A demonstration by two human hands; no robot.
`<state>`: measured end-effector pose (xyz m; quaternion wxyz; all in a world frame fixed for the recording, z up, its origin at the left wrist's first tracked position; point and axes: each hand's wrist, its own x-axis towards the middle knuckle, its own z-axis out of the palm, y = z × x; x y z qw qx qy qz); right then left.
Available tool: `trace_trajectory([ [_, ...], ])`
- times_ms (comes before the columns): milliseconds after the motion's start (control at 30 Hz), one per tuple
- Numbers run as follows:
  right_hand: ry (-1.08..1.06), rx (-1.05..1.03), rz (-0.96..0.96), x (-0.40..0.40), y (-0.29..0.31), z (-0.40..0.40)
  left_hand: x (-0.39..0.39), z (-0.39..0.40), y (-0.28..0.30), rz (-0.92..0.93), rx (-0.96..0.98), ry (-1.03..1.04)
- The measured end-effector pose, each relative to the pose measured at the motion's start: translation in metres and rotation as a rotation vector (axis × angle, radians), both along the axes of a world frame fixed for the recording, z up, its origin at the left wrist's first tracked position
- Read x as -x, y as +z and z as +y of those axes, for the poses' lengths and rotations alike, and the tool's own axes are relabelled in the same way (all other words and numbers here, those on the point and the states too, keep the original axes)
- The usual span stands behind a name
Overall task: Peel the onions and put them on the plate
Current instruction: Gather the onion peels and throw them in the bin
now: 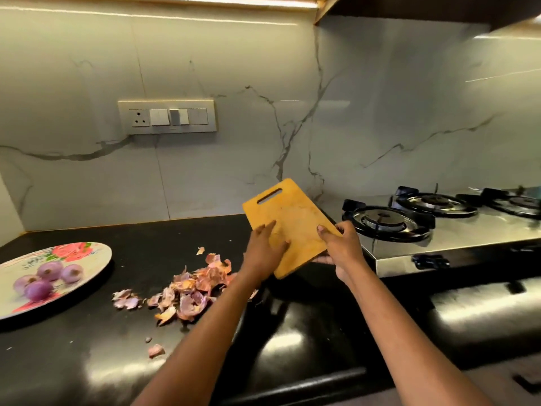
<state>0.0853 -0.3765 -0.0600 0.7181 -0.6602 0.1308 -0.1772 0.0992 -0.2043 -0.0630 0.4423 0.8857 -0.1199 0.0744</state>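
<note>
Right hand (339, 247): grips the right edge of a yellow cutting board (295, 227), thumb on the top face, fingers curled under.
Left hand (263, 247): laid flat on the board's face, fingers straight, grasping nothing.
Cutting board: held tilted above the black worktop (87, 361), handle slot at the far end, face bare.
Onion skins (187, 291): loose heap on the worktop, just left of the left forearm; a few stray scraps (156, 350) nearer the front edge.
Plate (96, 253): floral pattern, on the worktop at far left, well apart from the hands.
Peeled onions (48, 278): four, purple, clustered together on the plate.
Gas hob (415, 218): steel, to the right of the board, three burners visible.
Switch panel (167, 116): on the marble wall behind.
</note>
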Motion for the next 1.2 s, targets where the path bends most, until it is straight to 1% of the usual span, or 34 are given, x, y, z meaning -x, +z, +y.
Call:
trace_trajectory([
  [100,-0.026,0.052,0.078,0.006,-0.01,-0.005,0.01,-0.013,-0.018,0.06,-0.09,-0.037],
  [167,-0.027,0.057,0.13,0.007,-0.016,-0.007,0.015,-0.017,-0.024,0.08,-0.151,-0.056],
  [200,-0.039,0.093,0.148,0.008,-0.018,-0.008,0.017,-0.018,-0.025,0.087,-0.176,-0.062],
  [233,-0.063,0.187,0.166,0.007,-0.018,-0.009,0.018,-0.019,-0.025,0.092,-0.196,-0.066],
  [333,-0.145,0.677,0.22,0.01,-0.013,-0.014,0.018,-0.019,-0.022,0.092,-0.249,-0.075],
  [400,-0.166,0.906,0.254,0.014,-0.009,-0.017,0.018,-0.02,-0.022,0.094,-0.28,-0.078],
  [633,-0.136,1.427,0.31,0.032,-0.018,-0.007,0.018,-0.019,-0.032,0.07,-0.391,-0.071],
  [733,-0.125,1.542,0.261,0.029,-0.018,0.001,0.017,-0.017,-0.03,0.076,-0.41,-0.072],
  [800,-0.075,1.571,0.17,0.025,-0.018,0.007,0.017,-0.016,-0.025,0.077,-0.407,-0.069],
  [867,0.018,1.539,0.056,0.019,-0.017,0.017,0.017,-0.009,-0.016,0.061,-0.392,-0.044],
  [900,0.074,1.483,0.013,0.015,-0.017,0.026,0.018,-0.002,-0.012,0.046,-0.388,-0.024],
  [967,0.186,1.299,-0.039,0.009,-0.019,0.043,0.02,0.014,-0.005,0.01,-0.376,0.012],
  [1033,0.309,1.102,-0.098,0.003,-0.021,0.068,0.025,0.041,0.004,-0.026,-0.325,0.055],
  [1100,0.415,0.952,-0.166,0.002,-0.022,0.099,0.032,0.076,0.011,-0.062,-0.255,0.126],
  [1200,0.558,0.762,-0.137,0.005,-0.023,0.143,0.042,0.126,0.01,-0.107,-0.166,0.25],
])
